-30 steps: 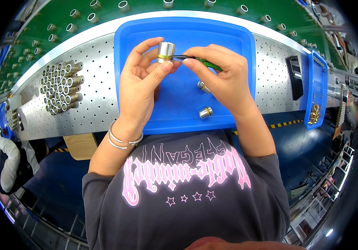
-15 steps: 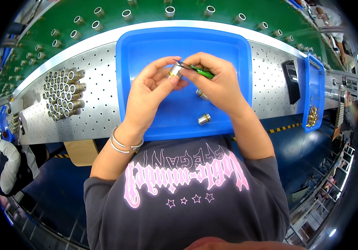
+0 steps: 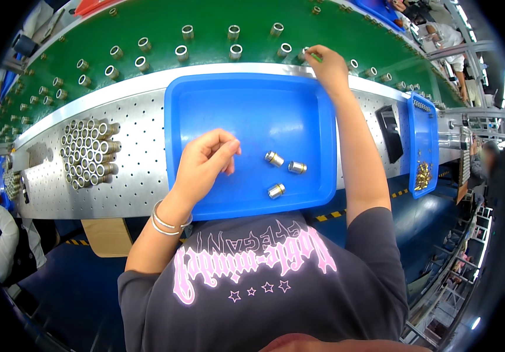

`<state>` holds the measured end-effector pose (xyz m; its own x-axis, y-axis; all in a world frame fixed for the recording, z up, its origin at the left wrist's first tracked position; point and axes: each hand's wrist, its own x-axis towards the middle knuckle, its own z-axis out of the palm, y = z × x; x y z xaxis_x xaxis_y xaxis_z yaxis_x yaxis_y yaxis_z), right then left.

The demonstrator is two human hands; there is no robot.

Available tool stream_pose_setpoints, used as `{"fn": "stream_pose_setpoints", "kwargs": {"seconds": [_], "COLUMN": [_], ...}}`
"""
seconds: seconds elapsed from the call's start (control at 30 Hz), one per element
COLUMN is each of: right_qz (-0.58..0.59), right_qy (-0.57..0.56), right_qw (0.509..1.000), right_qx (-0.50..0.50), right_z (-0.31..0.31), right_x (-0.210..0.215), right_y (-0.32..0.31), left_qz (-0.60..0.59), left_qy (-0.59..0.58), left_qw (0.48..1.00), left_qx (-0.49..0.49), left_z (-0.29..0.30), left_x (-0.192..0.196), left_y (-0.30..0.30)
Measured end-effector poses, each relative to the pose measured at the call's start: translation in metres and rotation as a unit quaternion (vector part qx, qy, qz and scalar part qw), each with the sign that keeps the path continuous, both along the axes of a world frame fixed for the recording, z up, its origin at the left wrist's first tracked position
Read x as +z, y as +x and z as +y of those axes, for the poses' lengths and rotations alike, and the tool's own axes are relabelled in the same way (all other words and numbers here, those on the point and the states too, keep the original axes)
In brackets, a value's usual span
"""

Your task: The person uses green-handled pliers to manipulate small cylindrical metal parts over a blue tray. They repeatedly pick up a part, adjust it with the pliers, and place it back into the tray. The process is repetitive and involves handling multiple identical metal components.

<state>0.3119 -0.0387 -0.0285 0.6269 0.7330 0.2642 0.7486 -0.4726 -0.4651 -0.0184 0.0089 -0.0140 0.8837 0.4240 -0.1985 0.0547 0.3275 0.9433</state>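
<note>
The right hand (image 3: 329, 69), pinched on a green tool (image 3: 315, 57), reaches past the tray's (image 3: 252, 105) far edge to the belt (image 3: 164, 26), while the left hand (image 3: 205, 164) hovers loosely curled, empty, left of three ferrules (image 3: 282, 171) lying near the tray's near edge.

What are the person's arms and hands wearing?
Both hands are bare, with no gloves. The left hand has a few thin silver bangles on its wrist. The right hand has nothing on its wrist. Short dark grey T-shirt sleeves end above the elbows, leaving the forearms uncovered.
</note>
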Motion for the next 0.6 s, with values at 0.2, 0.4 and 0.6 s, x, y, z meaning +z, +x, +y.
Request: {"fn": "stream_pose_setpoints", "kwargs": {"seconds": [0.2, 0.4, 0.6], "right_qz": [-0.022, -0.145, -0.132], "right_qy": [0.001, -0.024, -0.064], "right_qw": [1.000, 0.986, 0.986], "right_qx": [0.013, 0.082, 0.080], "right_z": [0.033, 0.073, 0.078], "right_x": [0.006, -0.008, -0.004], "right_y": [-0.009, 0.000, -0.002], "left_qz": [0.020, 0.050, 0.029], "left_qy": [0.053, 0.028, 0.034], "left_qw": [0.991, 0.996, 0.996], "left_qx": [0.124, 0.067, 0.081], "left_z": [-0.001, -0.001, 0.000], "left_x": [0.002, 0.017, 0.010], "left_y": [0.004, 0.005, 0.000]}}
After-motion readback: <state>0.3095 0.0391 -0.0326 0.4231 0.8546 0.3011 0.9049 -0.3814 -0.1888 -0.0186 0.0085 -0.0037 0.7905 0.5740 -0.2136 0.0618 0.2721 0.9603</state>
